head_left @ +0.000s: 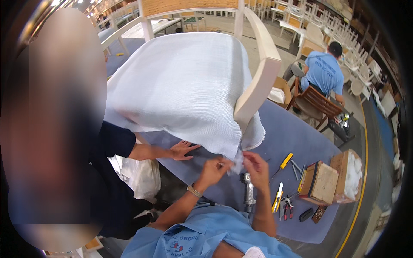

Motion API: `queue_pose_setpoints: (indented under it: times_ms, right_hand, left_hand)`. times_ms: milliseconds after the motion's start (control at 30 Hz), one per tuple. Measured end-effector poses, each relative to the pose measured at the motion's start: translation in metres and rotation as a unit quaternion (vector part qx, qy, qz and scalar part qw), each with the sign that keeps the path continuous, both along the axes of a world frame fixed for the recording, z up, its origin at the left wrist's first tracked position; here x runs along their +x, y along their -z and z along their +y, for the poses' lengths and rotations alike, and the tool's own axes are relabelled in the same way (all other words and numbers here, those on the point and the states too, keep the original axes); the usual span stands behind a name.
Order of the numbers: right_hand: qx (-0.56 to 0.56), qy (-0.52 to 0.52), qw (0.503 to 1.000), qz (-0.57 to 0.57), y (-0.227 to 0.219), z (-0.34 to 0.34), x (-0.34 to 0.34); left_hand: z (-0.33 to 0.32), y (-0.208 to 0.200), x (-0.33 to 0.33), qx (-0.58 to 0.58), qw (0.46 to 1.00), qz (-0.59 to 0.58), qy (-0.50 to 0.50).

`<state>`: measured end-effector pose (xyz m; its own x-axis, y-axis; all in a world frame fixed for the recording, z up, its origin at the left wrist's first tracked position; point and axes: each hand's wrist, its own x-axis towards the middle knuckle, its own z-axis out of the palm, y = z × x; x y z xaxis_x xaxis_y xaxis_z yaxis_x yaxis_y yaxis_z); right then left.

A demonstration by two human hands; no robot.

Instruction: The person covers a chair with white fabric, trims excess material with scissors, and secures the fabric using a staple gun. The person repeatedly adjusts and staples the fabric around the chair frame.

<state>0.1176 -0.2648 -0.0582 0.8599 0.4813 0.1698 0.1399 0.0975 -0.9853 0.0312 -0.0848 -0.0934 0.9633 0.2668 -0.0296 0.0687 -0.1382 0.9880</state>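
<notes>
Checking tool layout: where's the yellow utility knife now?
In the head view, right of centre: the yellow utility knife lies on the table, just right of the right forearm, below the yellow-handled screwdriver.

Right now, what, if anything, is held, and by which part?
The left hand seems to pinch the pale woven fabric by its loose lower corner, below the chair arm; whether the right hand grips too cannot be told.

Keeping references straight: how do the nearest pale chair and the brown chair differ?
The pale chair has whitish wood; the brown chair is darker. Whitish fabric drapes the pale chair's seat, not the brown chair's. The pale chair's back is panelled, the brown chair's slatted. Both have backrests.
</notes>
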Motion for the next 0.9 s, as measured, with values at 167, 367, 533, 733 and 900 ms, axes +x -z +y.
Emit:
queue_pose_setpoints:
  times_ms: [167,367,533,733,900]
  right_hand:
    - [-0.103,-0.046,0.993,-0.034,0.031,0.019,-0.016]
    - [0.064,0.092,0.994,0.01,0.002,-0.02,0.037]
    - [0.176,0.019,0.973,-0.147,-0.108,-0.002,0.095]
    - [0.245,-0.173,0.947,-0.113,-0.202,0.088,0.119]
    - [0.353,-0.388,0.851,-0.006,-0.193,0.101,0.142]
  left_hand:
    - [-0.013,0.082,-0.074,0.111,0.985,0.114,0.066]
    - [0.026,0.071,-0.099,0.014,0.982,0.093,-0.166]
    - [0.065,-0.025,-0.066,0.067,0.929,-0.14,-0.336]
    - [0.104,-0.126,-0.051,0.19,0.828,-0.247,-0.467]
    - [0.151,-0.158,0.009,0.279,0.747,-0.31,-0.518]
